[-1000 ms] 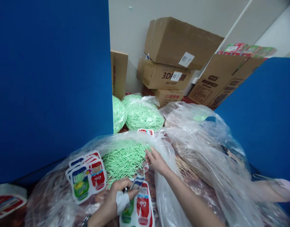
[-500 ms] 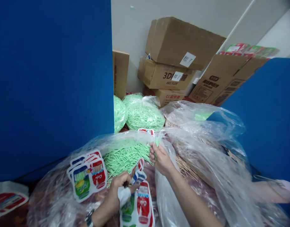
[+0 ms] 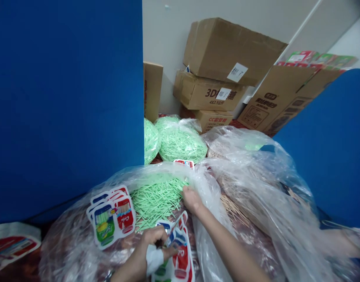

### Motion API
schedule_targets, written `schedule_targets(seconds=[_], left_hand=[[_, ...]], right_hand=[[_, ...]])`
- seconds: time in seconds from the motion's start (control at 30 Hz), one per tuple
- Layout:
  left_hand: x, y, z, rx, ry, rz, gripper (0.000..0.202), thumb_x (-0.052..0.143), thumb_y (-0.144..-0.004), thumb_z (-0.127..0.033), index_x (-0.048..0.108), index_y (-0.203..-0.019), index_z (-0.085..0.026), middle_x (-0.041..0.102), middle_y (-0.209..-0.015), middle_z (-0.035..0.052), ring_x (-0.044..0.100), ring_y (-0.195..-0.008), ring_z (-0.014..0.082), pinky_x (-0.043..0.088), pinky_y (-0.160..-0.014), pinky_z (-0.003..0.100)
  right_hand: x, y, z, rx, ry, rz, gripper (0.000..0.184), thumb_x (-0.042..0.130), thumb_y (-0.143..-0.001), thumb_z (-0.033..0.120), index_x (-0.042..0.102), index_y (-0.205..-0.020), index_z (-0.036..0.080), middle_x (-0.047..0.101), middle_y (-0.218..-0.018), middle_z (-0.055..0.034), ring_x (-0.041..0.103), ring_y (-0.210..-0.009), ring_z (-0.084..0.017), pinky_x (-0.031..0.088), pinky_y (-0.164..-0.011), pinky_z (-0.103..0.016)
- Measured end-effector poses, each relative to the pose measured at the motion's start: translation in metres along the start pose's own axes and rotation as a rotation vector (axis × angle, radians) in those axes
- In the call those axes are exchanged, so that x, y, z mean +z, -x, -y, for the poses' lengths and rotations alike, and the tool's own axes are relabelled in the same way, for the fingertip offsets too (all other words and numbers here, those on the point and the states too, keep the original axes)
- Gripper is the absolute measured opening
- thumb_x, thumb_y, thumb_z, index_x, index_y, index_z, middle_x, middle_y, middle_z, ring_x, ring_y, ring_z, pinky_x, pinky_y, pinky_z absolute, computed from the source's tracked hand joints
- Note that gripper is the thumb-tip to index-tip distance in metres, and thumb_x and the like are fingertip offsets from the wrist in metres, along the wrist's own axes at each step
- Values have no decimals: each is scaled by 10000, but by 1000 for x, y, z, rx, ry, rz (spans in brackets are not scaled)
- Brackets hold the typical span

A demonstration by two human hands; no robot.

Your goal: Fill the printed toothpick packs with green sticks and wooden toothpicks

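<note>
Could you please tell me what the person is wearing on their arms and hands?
Both hands are ungloved and the forearms show no sleeves. The left hand has a white wrap around the thumb base, and a dark band, watch or bracelet, peeks in at its wrist. The right hand wears nothing visible.

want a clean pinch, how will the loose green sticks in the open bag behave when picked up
The green sticks look thin and straight, so probably stiff yet light. They lie loose and crisscrossed, so a pinch by the right hand would likely drag extras. Strays may slip on the slick-looking clear bag.
</note>
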State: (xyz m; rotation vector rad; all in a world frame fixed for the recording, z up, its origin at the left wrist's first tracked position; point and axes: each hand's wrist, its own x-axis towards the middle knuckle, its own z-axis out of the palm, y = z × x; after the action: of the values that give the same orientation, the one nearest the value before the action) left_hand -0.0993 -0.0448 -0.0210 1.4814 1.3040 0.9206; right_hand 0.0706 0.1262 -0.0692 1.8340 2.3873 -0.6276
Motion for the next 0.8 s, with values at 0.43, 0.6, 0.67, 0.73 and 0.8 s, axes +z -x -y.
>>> schedule_targets(seconds=[0.43,0.6,0.67,0.73,0.8], left_hand=[[0,-2,4,3,-18,-22,357,660,-697,-240,345,-536,-197,369,-568,-56,341,-541,104,258,-509,219],[-2,-6,5,28,-22,-85,365,655,-732,-251,342,-551,-199,376,-581,-56,364,-551,109,283,-526,222],[-4,-8,2,46,-46,-100,366,647,-759,-252,340,-566,-202,370,-590,-56,377,-562,114,293,-539,226],[-6,-11,-2,73,-73,-112,347,623,-805,-273,357,-593,-202,387,-614,-49,393,-582,120,309,-558,231],[-8,-13,-7,105,-108,-115,322,597,-842,-297,382,-622,-202,411,-637,-40,411,-600,128,324,-576,236]], right_hand=[[-15,12,-8,21,-183,8,171,455,-913,233,549,-1002,121,620,-1013,-187,618,-934,-269,423,-831,-394],[-37,42,-15,-33,-533,-36,394,243,-964,465,507,-1063,189,596,-815,-59,597,-733,-192,476,-690,-331],[-46,54,-6,-60,-833,-69,445,259,-934,561,487,-1096,215,550,-798,-23,573,-687,-166,485,-650,-308],[-58,66,9,-89,-1266,-96,426,471,-845,607,507,-1035,228,495,-761,12,546,-651,-145,485,-637,-295],[-71,78,27,-122,-1605,-145,368,637,-770,545,519,-924,232,472,-738,32,531,-639,-128,479,-644,-288]])
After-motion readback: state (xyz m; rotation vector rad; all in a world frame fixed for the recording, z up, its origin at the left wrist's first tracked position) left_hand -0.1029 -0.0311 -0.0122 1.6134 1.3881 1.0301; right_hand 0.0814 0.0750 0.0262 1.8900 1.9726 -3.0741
